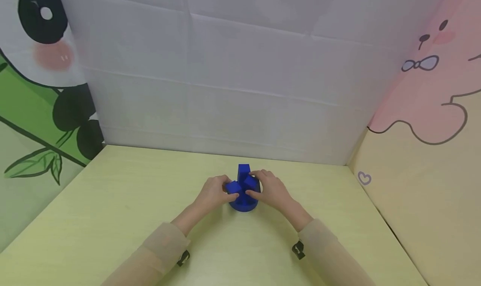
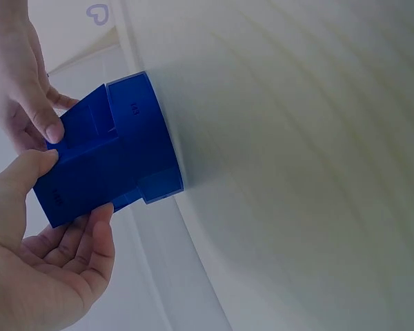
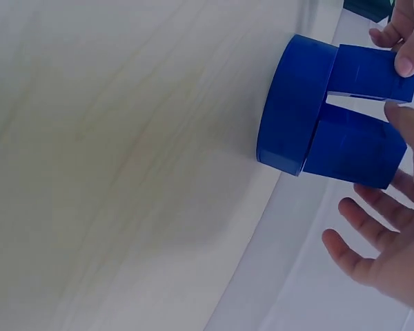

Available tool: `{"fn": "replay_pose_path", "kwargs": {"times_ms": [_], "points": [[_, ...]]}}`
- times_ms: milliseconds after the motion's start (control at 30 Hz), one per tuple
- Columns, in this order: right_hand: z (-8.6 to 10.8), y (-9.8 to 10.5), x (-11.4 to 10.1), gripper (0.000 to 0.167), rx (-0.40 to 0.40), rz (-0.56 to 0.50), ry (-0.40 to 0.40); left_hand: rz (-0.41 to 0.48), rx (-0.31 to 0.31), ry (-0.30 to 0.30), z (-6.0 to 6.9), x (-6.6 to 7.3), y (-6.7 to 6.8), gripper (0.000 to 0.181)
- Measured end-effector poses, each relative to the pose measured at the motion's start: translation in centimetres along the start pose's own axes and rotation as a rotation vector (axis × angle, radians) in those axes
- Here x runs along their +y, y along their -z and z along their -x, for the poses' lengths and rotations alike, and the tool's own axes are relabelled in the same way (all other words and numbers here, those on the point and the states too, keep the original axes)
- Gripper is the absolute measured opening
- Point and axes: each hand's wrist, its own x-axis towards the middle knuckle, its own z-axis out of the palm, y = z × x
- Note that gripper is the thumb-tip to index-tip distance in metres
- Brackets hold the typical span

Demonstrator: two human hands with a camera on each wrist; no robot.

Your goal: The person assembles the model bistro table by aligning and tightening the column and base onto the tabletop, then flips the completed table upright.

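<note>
A round blue base (image 1: 243, 207) stands on the table and carries three upright blue blocks. My left hand (image 1: 211, 193) pinches the left blue block (image 1: 234, 187) between thumb and fingers, and that block (image 2: 79, 183) shows close up in the left wrist view. Around the right blue block (image 1: 251, 182), my right hand (image 1: 273, 191) has its thumb on one side and fingers on the other. In the right wrist view this block (image 3: 355, 148) sits against the base (image 3: 297, 103), with several fingers spread free of it. Behind both hands rises the rear blue block (image 1: 244, 171), untouched.
The pale yellow table (image 1: 143, 194) extends around the blue piece. A white cloth wall (image 1: 233, 89) closes off the back. Printed panels stand at both sides, a panda one (image 1: 37, 94) on the left and a pink-animal one (image 1: 424, 110) on the right.
</note>
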Motion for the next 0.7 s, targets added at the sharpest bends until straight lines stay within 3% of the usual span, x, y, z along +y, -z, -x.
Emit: {"fn": "replay_pose_path", "kwargs": {"times_ms": [100,200,333,533,700], "points": [[0.3,0.4,0.4,0.056,-0.017,-0.057,0.101,-0.002,0.001,-0.002,0.0,-0.1,-0.1,0.035],[0.5,0.9,1.0,0.047,-0.024,-0.087,0.246,0.001,0.003,-0.004,0.0,-0.1,0.0,0.034],[0.6,1.3,1.8,0.041,-0.033,-0.031,0.403,0.006,0.001,0.003,0.0,0.0,-0.1,0.034],[0.3,1.2,2.5,0.042,-0.031,0.074,0.470,0.010,-0.005,0.006,0.0,0.1,-0.1,0.035],[0.1,1.0,2.5,0.037,-0.002,0.070,0.485,0.003,-0.009,0.003,0.1,0.2,-0.1,0.035]]}}
